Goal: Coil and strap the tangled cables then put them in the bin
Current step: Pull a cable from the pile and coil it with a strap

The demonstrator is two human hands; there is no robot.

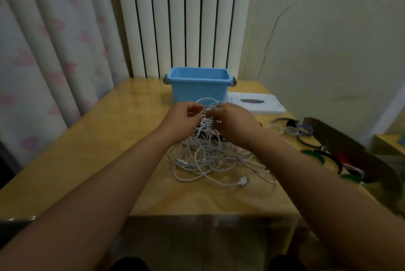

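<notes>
Both forearms reach forward over the worktop (87, 150). White tangled cables (210, 159) lie heaped mid-worktop, just before the blue bin (199, 88), whose visible interior shows nothing. Left hand (186, 115) and right hand (230, 119) each pinch raised strands, fingers curled.

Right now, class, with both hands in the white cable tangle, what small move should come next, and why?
Probably draw the pinched strand up and free. Both hands, left hand and right hand, pinch white cables heaped loose and knotted on the table; the blue bin looks empty.
</notes>
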